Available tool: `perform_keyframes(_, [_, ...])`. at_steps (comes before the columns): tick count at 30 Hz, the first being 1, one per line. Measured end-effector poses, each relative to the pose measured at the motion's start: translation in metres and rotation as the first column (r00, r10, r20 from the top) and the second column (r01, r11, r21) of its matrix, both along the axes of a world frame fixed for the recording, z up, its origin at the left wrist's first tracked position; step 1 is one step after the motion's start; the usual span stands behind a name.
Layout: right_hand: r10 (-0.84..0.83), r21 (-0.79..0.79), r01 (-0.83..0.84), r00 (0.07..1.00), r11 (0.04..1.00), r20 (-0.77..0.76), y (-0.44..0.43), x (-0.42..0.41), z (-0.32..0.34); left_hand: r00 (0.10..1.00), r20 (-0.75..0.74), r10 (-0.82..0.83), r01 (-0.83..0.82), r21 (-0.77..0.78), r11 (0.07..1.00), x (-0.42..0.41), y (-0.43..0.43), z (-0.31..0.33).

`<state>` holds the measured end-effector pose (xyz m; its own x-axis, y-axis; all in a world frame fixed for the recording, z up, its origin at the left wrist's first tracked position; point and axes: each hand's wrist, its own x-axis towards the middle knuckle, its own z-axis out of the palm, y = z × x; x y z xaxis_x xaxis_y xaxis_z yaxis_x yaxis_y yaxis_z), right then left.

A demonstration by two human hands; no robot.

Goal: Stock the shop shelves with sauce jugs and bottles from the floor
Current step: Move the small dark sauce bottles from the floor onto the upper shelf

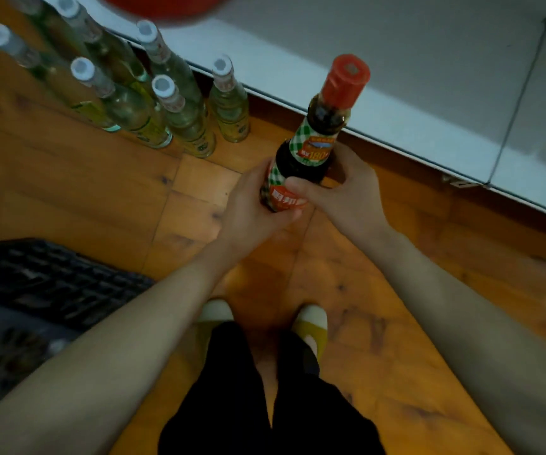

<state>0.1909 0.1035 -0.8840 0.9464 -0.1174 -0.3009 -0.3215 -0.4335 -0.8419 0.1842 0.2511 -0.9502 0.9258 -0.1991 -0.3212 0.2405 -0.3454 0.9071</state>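
While left hand (253,210) and right hand (343,188) clamp its base, the sauce bottle (311,149) (red-capped) juts above them.

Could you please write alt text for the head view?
The left hand and right hand hold a red-capped sauce bottle over a wooden floor, beside a grey shelf. Clear bottles stand on the floor to the left.

A dim orange plank floor (68,178) meets a pale grey shelf (396,44), with a black crate (51,284) left.
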Motion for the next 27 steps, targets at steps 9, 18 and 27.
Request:
perform_keyframes(9, [-0.034,0.046,0.038,0.996,0.998,-0.084,0.01,-0.039,0.187,0.995,-0.047,-0.083,0.082,-0.008,0.997,-0.038,0.013,0.193])
perform_keyframes(18, [-0.112,0.046,0.115,0.991,0.992,-0.07,-0.004,-0.05,0.408,0.99,-0.024,-0.141,0.139,-0.067,0.988,-0.034,-0.003,0.406])
perform_keyframes(27, [-0.258,-0.019,0.263,0.957,0.965,0.131,-0.062,-0.061,0.58,0.912,0.208,-0.353,0.364,-0.019,0.931,-0.003,-0.068,0.571])
